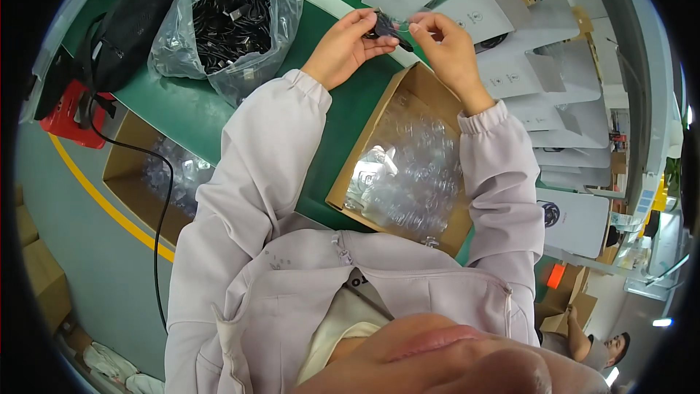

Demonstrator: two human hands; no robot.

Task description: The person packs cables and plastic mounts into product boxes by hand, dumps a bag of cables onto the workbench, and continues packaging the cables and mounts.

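Note:
Above the green table, my left hand (348,47) is closed round a small coiled black cable (384,27). My right hand (450,49) is just to its right, thumb and forefinger pinched on a thin piece of clear plastic (414,23) beside the cable. How far the plastic reaches over the cable is hard to make out. Below my right hand, a cardboard box (357,168) holds many flat clear plastic pieces (408,175). Left of my left hand, a clear plastic bag (284,18) stands open, full of black cables (233,25) with metal plugs.
White cartons (554,95) stand in rows along the right side. A second cardboard box (127,164) with clear plastic pieces sits lower left, near a red stool (76,117). A black bag (138,25) and a hanging black cord (171,197) are at left. Another person (598,350) is at lower right.

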